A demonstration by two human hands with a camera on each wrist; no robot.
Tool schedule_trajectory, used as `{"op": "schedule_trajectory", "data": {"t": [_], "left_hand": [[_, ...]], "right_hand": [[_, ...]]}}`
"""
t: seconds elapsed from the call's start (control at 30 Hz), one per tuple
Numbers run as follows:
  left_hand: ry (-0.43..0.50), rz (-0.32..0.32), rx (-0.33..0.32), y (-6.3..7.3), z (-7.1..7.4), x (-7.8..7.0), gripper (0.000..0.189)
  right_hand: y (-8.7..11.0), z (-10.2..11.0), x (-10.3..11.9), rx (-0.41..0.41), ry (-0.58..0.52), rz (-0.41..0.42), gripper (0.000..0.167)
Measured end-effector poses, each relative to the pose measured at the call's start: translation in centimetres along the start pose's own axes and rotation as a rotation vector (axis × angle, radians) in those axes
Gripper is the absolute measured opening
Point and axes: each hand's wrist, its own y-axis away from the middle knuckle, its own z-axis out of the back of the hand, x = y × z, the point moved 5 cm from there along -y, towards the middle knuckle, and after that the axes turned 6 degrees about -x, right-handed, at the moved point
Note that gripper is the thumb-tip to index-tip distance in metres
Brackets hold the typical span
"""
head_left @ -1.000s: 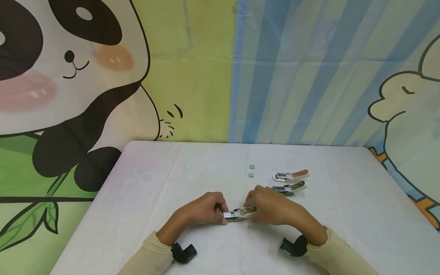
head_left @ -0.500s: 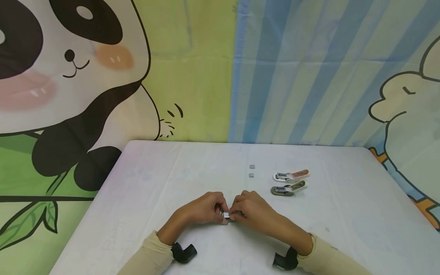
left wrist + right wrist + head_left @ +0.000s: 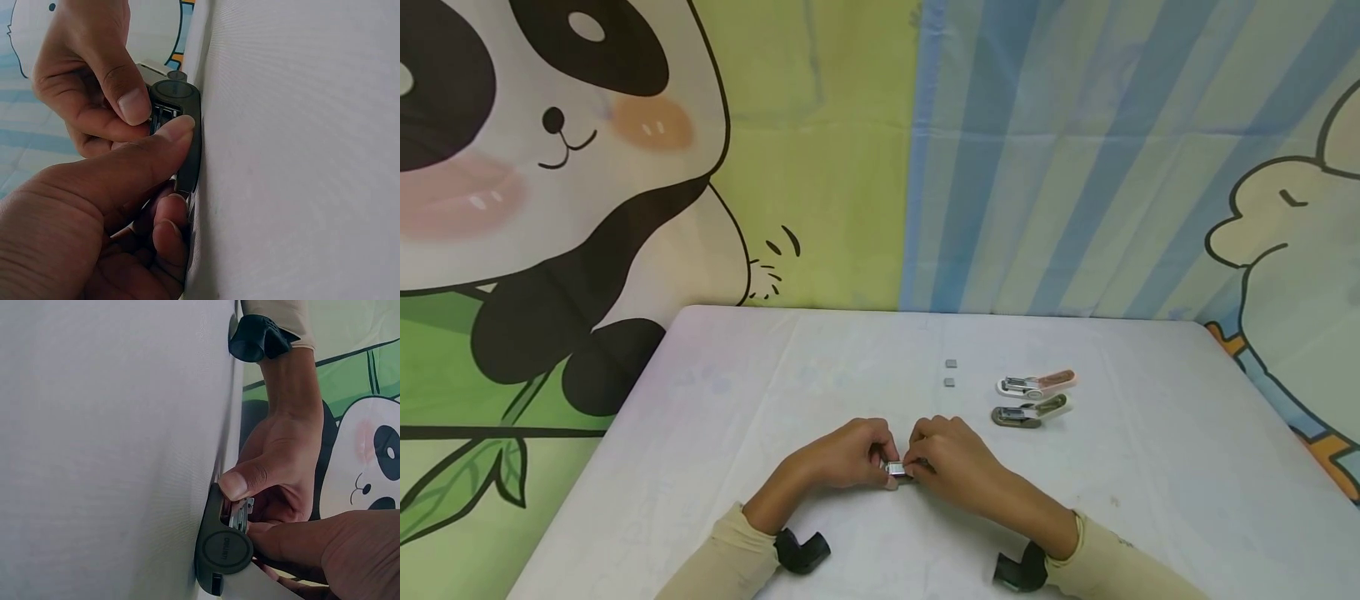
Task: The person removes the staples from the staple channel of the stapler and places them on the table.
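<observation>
A dark grey-green mini stapler (image 3: 226, 551) stands on the table between my two hands, its metal staple channel (image 3: 239, 515) exposed. My left hand (image 3: 850, 456) grips the stapler's front end, with the thumb over the grey base (image 3: 195, 147). From the other side my right hand (image 3: 958, 461) pinches in at the metal channel, thumb and fingers curled close against it. In the head view only a small bright metal piece of the stapler shows between the fingertips; its raised handle is hidden behind the right hand.
Two further mini staplers lie to the right, a white and pink one (image 3: 1036, 383) and a grey-green one (image 3: 1030, 412). Two small grey staple strips (image 3: 951, 363) lie beyond the hands on the white-covered table (image 3: 737, 375). A printed curtain (image 3: 820, 167) hangs at the back.
My right hand has moved left from the stapler's handle end to its metal channel, uncovering the grey-green stapler on the right. Over the last half second it has barely shifted. My left hand has stayed put.
</observation>
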Motion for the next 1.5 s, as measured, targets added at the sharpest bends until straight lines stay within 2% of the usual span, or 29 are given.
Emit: {"op": "schedule_trajectory", "data": {"t": [0.33,0.53,0.7,0.8,1.07,1.33,1.5], "left_hand": [[-0.003,-0.008,-0.002,-0.06,0.05,-0.03,0.021],[-0.011,-0.008,-0.007,-0.03,0.17,-0.08,0.022],[-0.014,-0.013,-0.016,-0.01,0.20,-0.11,0.023],[-0.015,-0.010,-0.020,-0.04,0.18,-0.02,0.024],[-0.014,0.005,-0.011,0.01,0.09,0.02,0.024],[-0.016,-0.006,-0.014,0.01,0.11,-0.10,0.022],[-0.003,0.010,-0.010,0.00,0.08,-0.12,0.023]], "right_hand": [[0.08,-0.28,0.22,-0.013,0.066,-0.009,0.009],[-0.07,-0.43,0.06,-0.065,0.011,-0.053,0.009],[-0.26,-0.40,0.23,-0.104,-0.014,0.001,0.014],[-0.27,-0.41,0.40,-0.103,-0.002,0.035,0.013],[-0.14,-0.32,0.52,-0.109,-0.001,0.047,0.015],[-0.13,-0.32,0.47,-0.076,-0.009,0.040,0.016],[-0.08,-0.40,0.17,-0.081,-0.021,0.025,0.016]]}}
